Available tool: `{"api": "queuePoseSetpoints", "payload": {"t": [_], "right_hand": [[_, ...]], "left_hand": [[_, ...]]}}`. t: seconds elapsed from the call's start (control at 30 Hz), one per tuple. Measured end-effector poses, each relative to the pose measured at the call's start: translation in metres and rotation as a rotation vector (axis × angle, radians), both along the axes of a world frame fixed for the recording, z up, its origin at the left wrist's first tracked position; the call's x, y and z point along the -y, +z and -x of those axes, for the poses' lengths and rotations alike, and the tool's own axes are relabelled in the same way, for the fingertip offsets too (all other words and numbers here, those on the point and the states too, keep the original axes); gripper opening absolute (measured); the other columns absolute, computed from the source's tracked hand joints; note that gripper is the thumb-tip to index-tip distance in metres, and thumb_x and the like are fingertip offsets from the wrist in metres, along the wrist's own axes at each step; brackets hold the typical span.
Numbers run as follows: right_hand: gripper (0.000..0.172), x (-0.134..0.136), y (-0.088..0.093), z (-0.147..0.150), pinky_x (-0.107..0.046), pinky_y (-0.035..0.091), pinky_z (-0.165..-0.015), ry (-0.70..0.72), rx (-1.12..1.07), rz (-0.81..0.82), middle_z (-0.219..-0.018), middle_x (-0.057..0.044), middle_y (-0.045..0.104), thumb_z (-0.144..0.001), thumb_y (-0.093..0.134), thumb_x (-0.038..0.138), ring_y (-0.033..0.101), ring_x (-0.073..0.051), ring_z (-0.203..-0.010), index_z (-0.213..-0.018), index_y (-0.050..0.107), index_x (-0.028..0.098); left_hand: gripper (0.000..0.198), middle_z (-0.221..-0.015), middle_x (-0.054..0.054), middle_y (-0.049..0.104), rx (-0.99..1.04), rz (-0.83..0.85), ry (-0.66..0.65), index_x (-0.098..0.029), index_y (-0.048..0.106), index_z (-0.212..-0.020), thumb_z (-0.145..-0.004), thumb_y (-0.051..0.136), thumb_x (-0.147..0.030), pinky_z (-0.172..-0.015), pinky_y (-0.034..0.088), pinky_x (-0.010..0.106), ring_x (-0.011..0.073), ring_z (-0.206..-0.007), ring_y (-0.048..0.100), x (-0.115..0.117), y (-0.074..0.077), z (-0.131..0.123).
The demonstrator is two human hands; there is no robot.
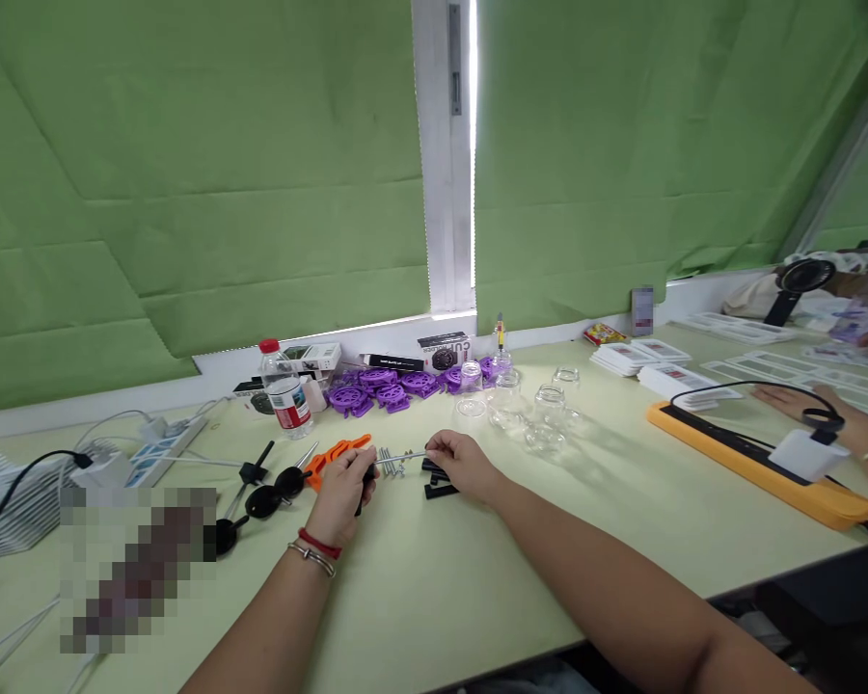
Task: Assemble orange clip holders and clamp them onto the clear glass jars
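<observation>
My left hand [343, 492] is closed around a black object [366, 488], from which a thin metal rod [401, 458] extends to the right. At the rod's far end, my right hand [463, 463] pinches with thumb and fingers; what sits between the fingertips is too small to make out. Just below that hand lie black parts [441, 490] on the table. Several screws [389, 467] rest between the hands. Orange pieces [339, 453] lie beside my left hand, with black round parts [264, 501] farther left.
Purple parts [376, 387] and a water bottle [287, 395] stand behind the hands. Glass jars [550, 410] are right of centre. An orange power strip [752, 466] lies at the right, near another person's hand [802, 405]. Cables and a white power strip [170, 448] occupy the left.
</observation>
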State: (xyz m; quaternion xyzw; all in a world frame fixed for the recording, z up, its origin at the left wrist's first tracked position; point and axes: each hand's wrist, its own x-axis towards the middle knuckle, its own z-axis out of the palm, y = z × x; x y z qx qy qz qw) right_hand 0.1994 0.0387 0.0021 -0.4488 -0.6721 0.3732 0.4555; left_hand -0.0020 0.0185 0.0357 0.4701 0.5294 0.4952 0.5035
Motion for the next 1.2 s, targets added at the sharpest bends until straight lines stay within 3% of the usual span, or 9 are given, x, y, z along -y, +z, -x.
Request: {"api": "queuePoseSetpoints", "payload": {"t": [0.3, 0.5, 0.6, 0.93, 1.2], "right_hand": [[0.026, -0.0015, -0.003, -0.0019, -0.024, 0.031, -0.055, -0.006, 0.039, 0.012, -0.06, 0.004, 0.041, -0.083, 0.05, 0.043, 0.035, -0.011, -0.056, -0.075, 0.057, 0.019], [0.023, -0.0039, -0.0038, -0.0021, -0.025, 0.039, -0.062, 0.027, -0.094, -0.02, -0.073, 0.001, 0.051, -0.079, 0.055, 0.038, 0.044, -0.012, -0.065, -0.089, 0.058, 0.018], [0.019, -0.0018, -0.0008, -0.0014, -0.025, 0.04, -0.063, 0.039, -0.103, -0.016, -0.074, 0.001, 0.052, -0.076, 0.057, 0.034, 0.046, -0.012, -0.066, -0.086, 0.057, 0.017], [0.02, -0.0024, -0.0032, -0.0019, -0.024, 0.033, -0.057, 0.006, 0.039, -0.005, -0.064, 0.004, 0.046, -0.081, 0.051, 0.038, 0.037, -0.011, -0.058, -0.078, 0.058, 0.019], [0.021, -0.0049, -0.0069, -0.0006, -0.023, 0.03, -0.056, 0.01, 0.032, 0.054, -0.062, 0.005, 0.041, -0.08, 0.05, 0.038, 0.035, -0.01, -0.058, -0.075, 0.056, 0.018]], "left_hand": [[0.031, -0.061, -0.003, 0.054, 0.013, -0.003, -0.01, -0.018, 0.053, -0.07, -0.07, 0.063, -0.047, -0.038, 0.025, 0.019, 0.0058, -0.041, 0.042, 0.0007, 0.0016, -0.0008], [0.033, -0.06, -0.004, 0.054, 0.002, -0.023, -0.007, -0.018, 0.052, -0.07, -0.07, 0.063, -0.048, -0.037, 0.025, 0.019, 0.005, -0.041, 0.043, 0.0001, 0.0007, 0.0006], [0.032, -0.06, -0.004, 0.054, 0.002, -0.02, -0.008, -0.018, 0.051, -0.072, -0.071, 0.063, -0.048, -0.037, 0.026, 0.018, 0.005, -0.041, 0.043, 0.0002, 0.0002, 0.0005], [0.033, -0.061, -0.004, 0.054, 0.003, -0.005, -0.007, -0.017, 0.053, -0.074, -0.071, 0.063, -0.048, -0.037, 0.026, 0.018, 0.005, -0.041, 0.041, 0.0005, -0.0005, 0.0], [0.03, -0.06, -0.003, 0.054, -0.009, -0.004, 0.001, -0.017, 0.053, -0.074, -0.071, 0.063, -0.046, -0.037, 0.025, 0.018, 0.0051, -0.04, 0.041, -0.0017, -0.0014, -0.0005]]}}
